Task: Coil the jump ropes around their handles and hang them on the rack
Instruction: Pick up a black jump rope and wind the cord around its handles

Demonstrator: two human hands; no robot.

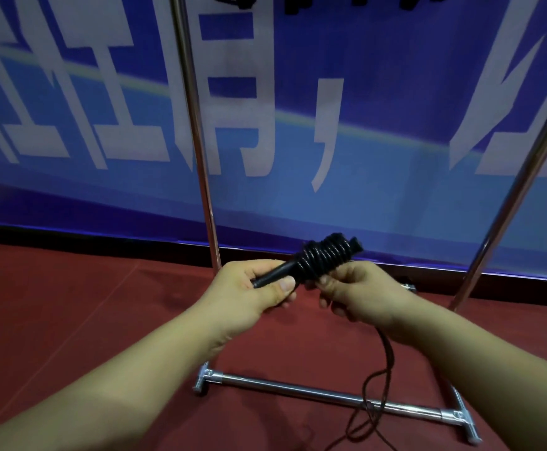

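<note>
Centrally, both hands meeting above the red floor in front of the rack. Left hand curled round the bare near end of the black handles, thumb laid on top, fingers wrapped beneath. Right hand just beside it, fingertips pinching the rope at the base of the coil, remaining fingers curled underneath. Coil made up of several glossy black turns stacked tightly along the far half of the handles, tilted up and away toward the upper right, far tip poking out past the last turn. Loose length of rope dropping from under the right hand, running down past the right wrist, crossing the rack's lower crossbar and ending in slack loops on the floor near the bottom edge of the view. Rack of shiny metal tube: one upright rising just left of centre, another slanting up at the right edge, a foot with a T-joint at each end of the crossbar. Behind the rack, a blue banner with large white characters, slightly blurred. Along the top edge, dark shapes hanging, cut off by the frame and too unclear to identify.
</note>
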